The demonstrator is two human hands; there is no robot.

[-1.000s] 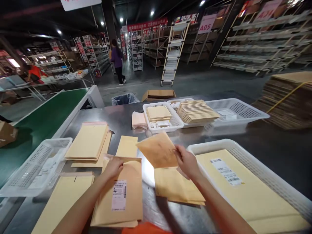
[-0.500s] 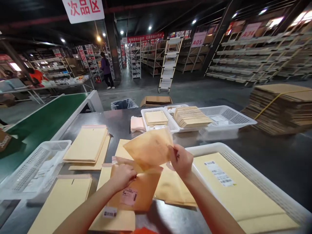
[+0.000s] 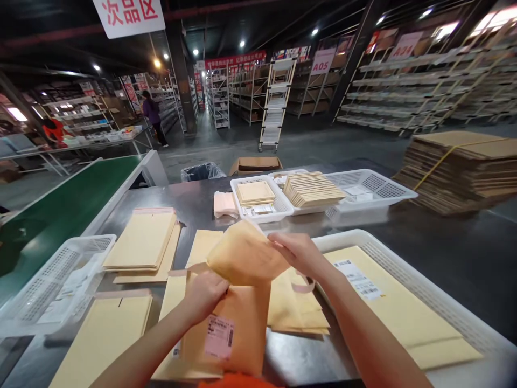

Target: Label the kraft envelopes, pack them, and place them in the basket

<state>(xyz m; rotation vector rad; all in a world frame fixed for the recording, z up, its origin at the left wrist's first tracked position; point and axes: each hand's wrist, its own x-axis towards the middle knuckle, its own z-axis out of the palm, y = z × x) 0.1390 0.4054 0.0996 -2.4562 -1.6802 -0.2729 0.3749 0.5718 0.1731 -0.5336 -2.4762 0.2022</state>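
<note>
My left hand [image 3: 205,296] is closed on the upper left edge of a labelled kraft envelope [image 3: 249,318], which stands tilted in front of me. Above it, my right hand [image 3: 301,252] pinches the right side of a second kraft envelope [image 3: 242,253]. That one's lower edge meets the top of the labelled envelope; whether it sits inside the mouth I cannot tell. A white printed label [image 3: 219,337] shows on the front one. More yellow envelopes [image 3: 297,307] lie beneath and to the right, with a curl of pale strip [image 3: 302,285] near my right wrist.
Envelope stacks [image 3: 139,237] lie left, beside a white basket [image 3: 105,242] of papers. A large basket [image 3: 363,237] with a labelled mailer stands right. Smaller baskets [image 3: 288,210] sit at the back. A green conveyor [image 3: 81,194] runs left; stacked cardboard [image 3: 452,172] stands far right.
The upper envelope has come down toward the labelled one, and my right hand has lowered slightly with it. The labelled envelope is turned more squarely toward me. A distant person has stepped left.
</note>
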